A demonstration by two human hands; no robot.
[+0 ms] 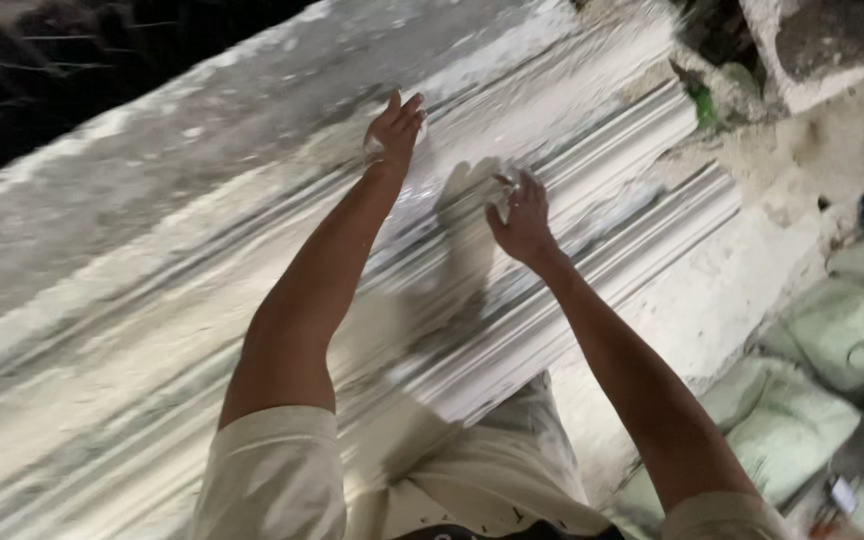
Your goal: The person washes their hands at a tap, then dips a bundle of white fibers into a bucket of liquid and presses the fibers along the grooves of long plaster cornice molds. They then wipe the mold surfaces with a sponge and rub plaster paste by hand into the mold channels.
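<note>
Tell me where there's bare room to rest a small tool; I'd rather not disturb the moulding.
The flat grey strip above the left hand is bare. So is the pale ledge between the ribbed moulding and the green sacks. It is crowded around both hands, the right hand included, and among the sacks.

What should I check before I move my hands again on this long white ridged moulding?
1. Left hand flat on the moulding: ok, palm down near its upper edge, fingers spread.
2. Right hand in contact: ok, it rests on the ridges, fingers bent.
3. Either hand holding a tool: cannot tell; the picture is blurred, and something small and pale shows at the right fingers.
4. Moulding end supported: ok, it lies on the pale slab.
5. Floor beside you: not ok, green sacks lie close on the right.
6. Surface wet or set: cannot tell.
</note>
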